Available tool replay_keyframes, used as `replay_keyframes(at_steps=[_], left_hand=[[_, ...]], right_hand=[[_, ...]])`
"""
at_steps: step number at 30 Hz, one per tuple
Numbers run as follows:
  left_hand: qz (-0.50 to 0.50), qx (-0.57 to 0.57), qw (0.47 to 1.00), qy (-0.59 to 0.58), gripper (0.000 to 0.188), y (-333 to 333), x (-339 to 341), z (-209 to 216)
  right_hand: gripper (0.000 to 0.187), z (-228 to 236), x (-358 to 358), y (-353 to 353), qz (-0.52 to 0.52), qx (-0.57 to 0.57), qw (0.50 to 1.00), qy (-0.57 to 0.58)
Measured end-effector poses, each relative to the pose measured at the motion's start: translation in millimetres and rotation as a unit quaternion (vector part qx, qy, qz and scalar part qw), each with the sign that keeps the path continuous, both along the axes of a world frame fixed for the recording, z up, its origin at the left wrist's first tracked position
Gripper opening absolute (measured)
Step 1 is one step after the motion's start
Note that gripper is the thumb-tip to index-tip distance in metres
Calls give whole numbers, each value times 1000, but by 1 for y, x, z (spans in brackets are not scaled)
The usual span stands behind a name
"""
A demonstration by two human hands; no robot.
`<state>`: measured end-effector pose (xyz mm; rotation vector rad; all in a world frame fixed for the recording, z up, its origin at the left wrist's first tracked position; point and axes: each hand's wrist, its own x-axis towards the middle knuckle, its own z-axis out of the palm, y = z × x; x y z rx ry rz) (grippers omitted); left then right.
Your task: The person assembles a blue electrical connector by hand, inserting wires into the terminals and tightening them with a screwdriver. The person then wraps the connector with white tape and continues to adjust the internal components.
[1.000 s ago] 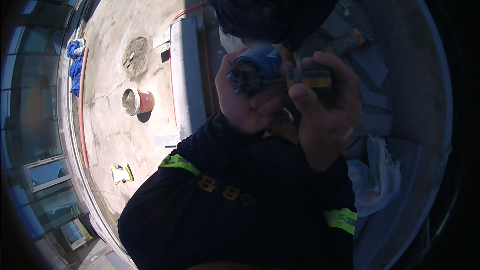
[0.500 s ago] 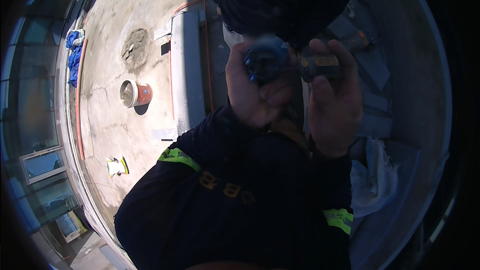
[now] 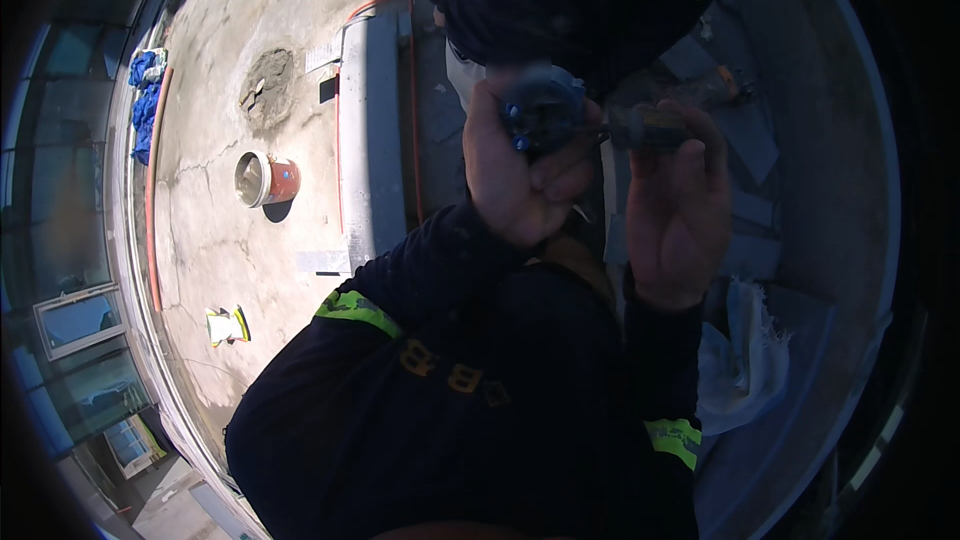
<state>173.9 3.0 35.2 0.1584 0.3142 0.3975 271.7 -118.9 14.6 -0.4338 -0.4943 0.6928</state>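
In the shade, my left hand is closed around a rounded blue fitting with small blue knobs on its left side, perhaps an electrical plug; its far edge is blurred. My right hand grips a screwdriver by its dark handle, fingers curled over the end. Its thin shaft points left toward the fitting and my left fingers. Whether the tip sits in a screw cannot be made out.
A person in dark clothes with bright reflective stripes is just beyond my hands. Left lie a long ledge, a red-and-white bucket, a mortar patch and an orange pipe. A white sack and grey slabs lie right.
My right fingers, more stretched out before, now curl around the screwdriver handle, which looks turned. Both hands have shifted slightly right in the picture.
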Motion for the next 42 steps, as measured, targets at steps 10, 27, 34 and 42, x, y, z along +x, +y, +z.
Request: replay_keyframes(at_steps=[10,27,34,42], left_hand=[[7,-10,1000,27,61,1,2,2],[8,45,998,45,59,3,7,0],[26,38,995,88,56,1,7,7],[36,107,988,107,55,1,7,5]], right_hand=[[29,-1,-1,-3,-24,-52,998,23],[37,36,-23,-2,-368,-300,739,-479],[28,49,-27,2,-381,-285,665,-576],[29,51,-27,5,-386,-284,657,-582]])
